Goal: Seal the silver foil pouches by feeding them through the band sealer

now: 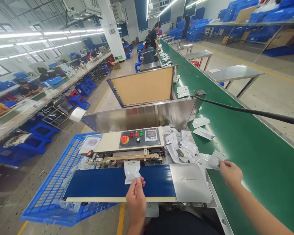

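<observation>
A small white plastic pouch point(132, 171) lies over the blue belt point(95, 181), its top edge at the band sealing machine point(134, 143). My left hand point(136, 195) pinches the pouch's lower right corner. Over the green conveyor, my right hand point(230, 173) grips another white pouch point(215, 159) between thumb and fingers. That pouch is close to a heap of white pouches point(183, 145) at the machine's right end. A steel plate point(191, 182) with an arrow pointing left extends the blue belt on the right.
Left of the machine stands a blue basket point(49, 182) with clear bags in it. The green conveyor point(235, 130) carries loose pouches, and a black cable point(247, 112) crosses above it. Steel panels point(137, 116) rise behind the machine. Several people sit or stand farther off.
</observation>
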Action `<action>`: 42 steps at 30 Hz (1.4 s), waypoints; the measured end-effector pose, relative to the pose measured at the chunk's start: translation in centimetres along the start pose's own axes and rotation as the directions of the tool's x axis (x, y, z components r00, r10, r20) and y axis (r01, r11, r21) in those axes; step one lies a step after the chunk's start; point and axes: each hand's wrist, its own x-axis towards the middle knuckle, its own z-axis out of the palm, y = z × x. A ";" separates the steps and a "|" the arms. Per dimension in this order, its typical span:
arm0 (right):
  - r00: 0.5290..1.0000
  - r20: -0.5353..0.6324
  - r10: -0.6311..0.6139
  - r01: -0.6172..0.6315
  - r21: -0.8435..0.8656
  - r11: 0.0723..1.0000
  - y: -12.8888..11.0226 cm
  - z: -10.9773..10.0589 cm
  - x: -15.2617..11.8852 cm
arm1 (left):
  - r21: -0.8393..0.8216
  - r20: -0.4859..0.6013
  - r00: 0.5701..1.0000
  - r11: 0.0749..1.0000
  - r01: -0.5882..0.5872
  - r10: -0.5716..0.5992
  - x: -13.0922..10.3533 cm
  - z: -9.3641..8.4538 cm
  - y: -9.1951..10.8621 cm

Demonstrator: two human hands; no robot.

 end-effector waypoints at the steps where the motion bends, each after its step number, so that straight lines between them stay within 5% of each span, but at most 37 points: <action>1: 0.999 -0.014 0.045 -0.045 0.012 0.999 -0.4 -1.0 -0.7 | -0.001 0.072 0.997 1.000 -0.030 0.030 -0.5 1.2 0.3; 3: 0.996 -0.052 0.079 -0.074 0.080 0.994 -1.8 -3.2 -2.5 | 0.002 0.260 0.957 0.991 -0.133 0.127 -1.3 3.9 1.0; 6: 0.999 -0.016 -0.039 0.042 0.237 0.970 -5.3 -5.7 -6.7 | -0.011 0.510 0.815 0.949 -0.316 0.277 -2.4 8.2 2.4; 10: 0.918 0.326 -0.227 0.059 0.454 0.889 -10.4 -5.7 -12.4 | -0.078 0.690 0.665 0.942 -0.326 0.287 -4.0 12.7 3.9; 16: 0.743 0.644 -0.179 -0.227 0.496 0.838 -12.4 -3.9 -14.3 | -0.062 0.644 0.763 0.998 -0.014 0.051 -3.8 13.9 2.4; 23: 0.734 0.677 0.042 -0.459 0.450 0.766 -13.1 -1.0 -13.2 | 0.013 0.532 0.778 0.921 0.389 -0.336 -0.7 13.0 -0.1; 28: 0.661 0.746 0.075 -0.487 0.351 0.800 -15.6 2.5 -14.1 | -0.039 0.417 0.823 0.896 0.441 -0.387 2.4 11.8 -0.6; 31: 0.640 0.768 -0.023 -0.337 0.308 0.890 -15.8 3.7 -12.2 | -0.067 0.368 0.851 0.902 0.426 -0.375 4.2 9.3 -0.7; 35: 0.871 0.435 -0.226 0.200 0.105 0.974 -14.3 5.1 -5.0 | -0.155 0.109 0.949 0.938 0.310 -0.295 5.5 4.1 -0.6; 38: 0.821 0.450 -0.352 0.431 -0.082 0.899 -12.9 6.5 0.0 | -0.112 -0.178 0.971 0.983 0.143 -0.162 4.7 0.6 -0.2; 40: 0.770 0.493 -0.404 0.505 -0.084 0.859 -12.3 6.9 1.5 | -0.070 -0.202 0.974 0.994 0.088 -0.100 3.3 -0.4 0.3; 42: 0.773 0.415 -0.481 0.540 -0.030 0.841 -12.2 6.1 1.4 | -0.049 -0.126 0.991 0.998 0.036 -0.042 1.6 0.1 0.9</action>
